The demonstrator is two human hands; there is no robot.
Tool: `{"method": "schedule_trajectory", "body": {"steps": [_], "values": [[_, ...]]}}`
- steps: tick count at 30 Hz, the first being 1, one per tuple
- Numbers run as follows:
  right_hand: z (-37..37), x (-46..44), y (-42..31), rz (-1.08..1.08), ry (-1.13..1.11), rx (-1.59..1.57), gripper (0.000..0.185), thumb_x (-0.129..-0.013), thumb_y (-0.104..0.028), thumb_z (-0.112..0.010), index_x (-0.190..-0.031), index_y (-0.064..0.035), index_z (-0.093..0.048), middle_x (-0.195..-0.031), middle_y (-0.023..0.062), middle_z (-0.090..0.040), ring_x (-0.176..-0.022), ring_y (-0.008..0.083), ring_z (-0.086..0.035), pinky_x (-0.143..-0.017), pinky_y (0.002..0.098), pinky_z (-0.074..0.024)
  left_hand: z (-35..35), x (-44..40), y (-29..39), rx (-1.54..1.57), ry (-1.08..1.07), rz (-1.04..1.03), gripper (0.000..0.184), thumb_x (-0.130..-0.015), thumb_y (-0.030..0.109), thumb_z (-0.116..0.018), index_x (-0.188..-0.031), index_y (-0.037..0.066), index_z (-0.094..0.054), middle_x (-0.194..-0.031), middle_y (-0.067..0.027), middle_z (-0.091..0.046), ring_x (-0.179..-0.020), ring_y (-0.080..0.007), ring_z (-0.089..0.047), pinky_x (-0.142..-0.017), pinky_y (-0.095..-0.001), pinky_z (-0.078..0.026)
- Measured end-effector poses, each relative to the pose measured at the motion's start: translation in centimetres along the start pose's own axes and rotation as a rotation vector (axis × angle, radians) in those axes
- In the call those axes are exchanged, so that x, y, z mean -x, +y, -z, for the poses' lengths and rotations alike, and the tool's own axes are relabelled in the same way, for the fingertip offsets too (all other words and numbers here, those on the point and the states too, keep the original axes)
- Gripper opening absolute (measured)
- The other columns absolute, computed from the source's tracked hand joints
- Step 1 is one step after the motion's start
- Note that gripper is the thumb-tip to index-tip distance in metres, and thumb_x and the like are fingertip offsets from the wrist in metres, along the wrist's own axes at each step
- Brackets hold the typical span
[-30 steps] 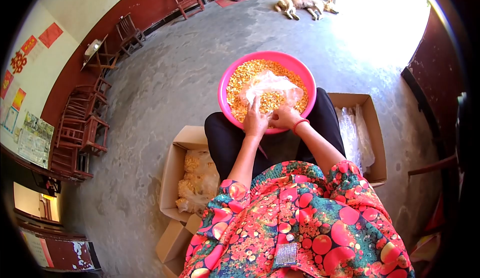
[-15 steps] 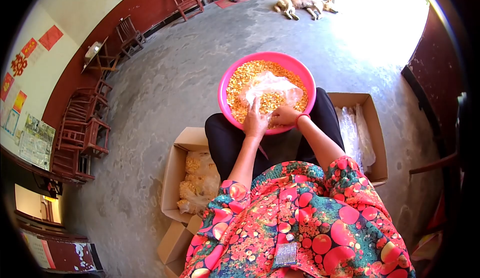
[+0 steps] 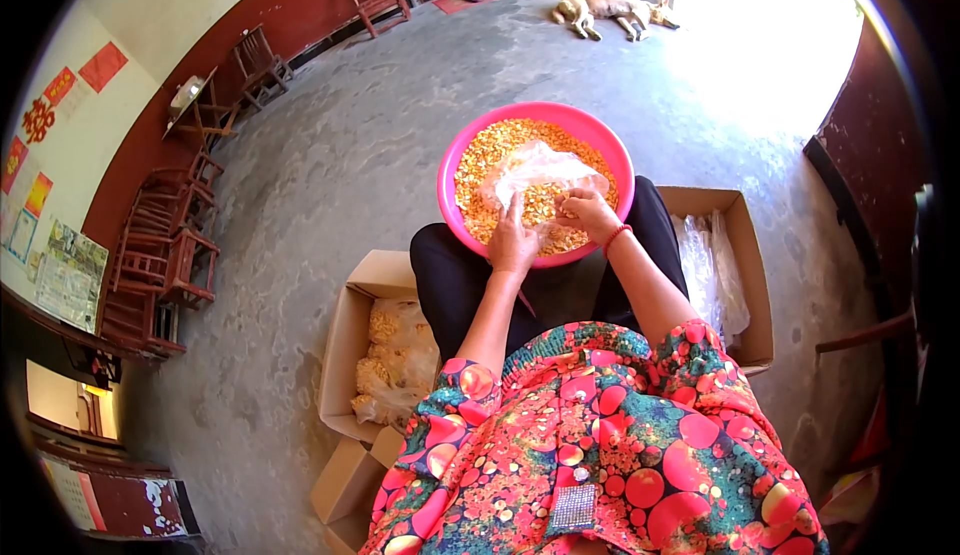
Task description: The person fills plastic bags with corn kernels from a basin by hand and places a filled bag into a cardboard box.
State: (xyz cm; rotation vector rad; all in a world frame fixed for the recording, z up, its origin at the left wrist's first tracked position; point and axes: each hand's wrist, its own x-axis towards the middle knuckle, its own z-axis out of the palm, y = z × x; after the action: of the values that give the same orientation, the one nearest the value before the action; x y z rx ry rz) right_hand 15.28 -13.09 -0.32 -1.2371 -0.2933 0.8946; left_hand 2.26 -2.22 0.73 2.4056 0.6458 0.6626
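Note:
A pink basin (image 3: 447, 187) of yellow corn kernels (image 3: 486, 152) rests on my lap. A clear plastic bag (image 3: 540, 163) lies over the kernels, its near part between my hands. At the basin's near edge, my left hand (image 3: 513, 245) grips the bag, fingers pointing away from me. My right hand (image 3: 592, 215), with a red bracelet at the wrist, is over the basin's right side, its fingers bent and pinched at the bag. The fingertips are small in view, and the bag's mouth is hard to make out.
Left of my legs, a cardboard box (image 3: 340, 360) contains bags of corn (image 3: 385, 380). Another box (image 3: 757, 275) at my right holds clear plastic bags (image 3: 715, 260). Wooden chairs (image 3: 165, 245) line the left wall. A dog (image 3: 610, 7) lies on the far floor.
My right hand has moved up and to the right, away from my left hand. My left hand stays nearly in place at the bag.

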Motion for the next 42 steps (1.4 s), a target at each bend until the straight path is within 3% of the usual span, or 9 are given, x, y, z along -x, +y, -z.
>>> {"method": "schedule_trajectory", "body": {"steps": [4,6,10,14,16,18,22,27,42], "values": [[0.2,-1.2,0.9,0.056,-0.003,-0.022,0.016,-0.078,-0.004,-0.052,-0.093,0.0011,-0.055,-0.091,0.008,-0.056,-0.081,0.0156,-0.056,-0.073,0.0274,-0.0506,0.3,0.1,0.5,-0.008,-0.03,0.039,0.064,-0.069,0.015,-0.064,-0.126,0.005,-0.038,-0.112,-0.0223,-0.05,-0.087,-0.0358,-0.057,-0.071,-0.0415,-0.048],[0.3,-3.0,2.4,0.115,-0.254,-0.133,0.018,-0.078,-0.005,-0.052,-0.095,0.001,-0.056,-0.092,0.0068,-0.056,-0.083,0.0143,-0.055,-0.072,0.025,-0.0486,0.2,0.1,0.2,0.006,-0.005,-0.003,0.06,-0.069,0.007,-0.056,-0.126,0.004,-0.038,-0.111,-0.023,-0.051,-0.088,-0.0373,-0.057,-0.071,-0.0433,-0.047],[-5.1,0.1,-1.0,0.339,-0.214,0.359,0.023,-0.077,-0.006,-0.055,-0.099,0.0001,-0.057,-0.093,0.0041,-0.057,-0.084,0.0117,-0.054,-0.075,0.0239,-0.0445,0.2,0.1,0.4,0.002,-0.014,0.038,0.061,-0.066,0.001,-0.049,-0.126,0.004,-0.038,-0.109,-0.0238,-0.051,-0.088,-0.0388,-0.056,-0.072,-0.045,-0.047],[-2.7,-1.7,-0.4,0.411,-0.182,0.667,0.019,-0.075,-0.009,-0.057,-0.093,-0.0006,-0.061,-0.082,0.0006,-0.059,-0.079,0.0099,-0.054,-0.07,0.0239,-0.0441,0.1,0.0,0.0,0.045,0.006,0.032,0.062,-0.066,0.001,-0.049,-0.127,0.005,-0.038,-0.113,-0.025,-0.049,-0.089,-0.0392,-0.056,-0.073,-0.0449,-0.047],[-1.2,-0.8,-1.0,0.386,-0.146,0.851,0.011,-0.072,-0.008,-0.058,-0.081,-0.0037,-0.063,-0.073,0.0035,-0.061,-0.073,0.0118,-0.058,-0.065,0.0261,-0.0453,-0.1,0.0,-0.1,0.065,0.053,0.03,0.063,-0.067,0.0,-0.048,-0.129,0.005,-0.036,-0.115,-0.0253,-0.048,-0.091,-0.0387,-0.055,-0.074,-0.0436,-0.046],[0.3,-0.3,-0.6,0.42,-0.026,1.332,0.011,-0.067,-0.008,-0.058,-0.077,-0.0078,-0.062,-0.08,0.0114,-0.06,-0.077,0.0247,-0.058,-0.064,0.0368,-0.0464,-0.1,-0.1,-0.2,0.069,0.032,0.071,0.064,-0.067,0.0,-0.048,-0.13,0.004,-0.034,-0.116,-0.0252,-0.048,-0.095,-0.0378,-0.054,-0.079,-0.0415,-0.045],[0.9,1.3,-0.2,0.513,0.113,1.487,0.006,-0.064,-0.008,-0.057,-0.07,-0.0079,-0.057,-0.071,0.0113,-0.06,-0.069,0.0256,-0.059,-0.062,0.0339,-0.0459,-0.4,-0.4,-0.7,0.118,0.109,0.044,0.061,-0.068,-0.001,-0.047,-0.128,0.0,-0.035,-0.117,-0.0255,-0.047,-0.103,-0.0363,-0.051,-0.087,-0.0395,-0.042],[0.4,0.6,0.5,0.482,0.069,1.726,0.012,-0.063,-0.008,-0.056,-0.075,-0.0093,-0.056,-0.078,0.0112,-0.059,-0.083,0.029,-0.057,-0.069,0.0384,-0.044,-1.8,-0.9,-2.3,0.177,0.215,-0.041,0.059,-0.067,-0.005,-0.045,-0.125,-0.003,-0.037,-0.116,-0.0262,-0.049,-0.107,-0.0349,-0.049,-0.09,-0.0369,-0.04],[-0.2,1.3,0.6,0.643,0.252,1.34,0.007,-0.072,-0.013,-0.051,-0.067,-0.0073,-0.053,-0.072,0.0128,-0.058,-0.069,0.0303,-0.057,-0.06,0.0384,-0.0451,-1.0,-1.5,-2.1,0.512,0.195,0.116,0.048,-0.073,-0.009,-0.041,-0.121,-0.004,-0.042,-0.111,-0.0214,-0.055,-0.106,-0.0261,-0.053,-0.088,-0.0311,-0.042]]}}
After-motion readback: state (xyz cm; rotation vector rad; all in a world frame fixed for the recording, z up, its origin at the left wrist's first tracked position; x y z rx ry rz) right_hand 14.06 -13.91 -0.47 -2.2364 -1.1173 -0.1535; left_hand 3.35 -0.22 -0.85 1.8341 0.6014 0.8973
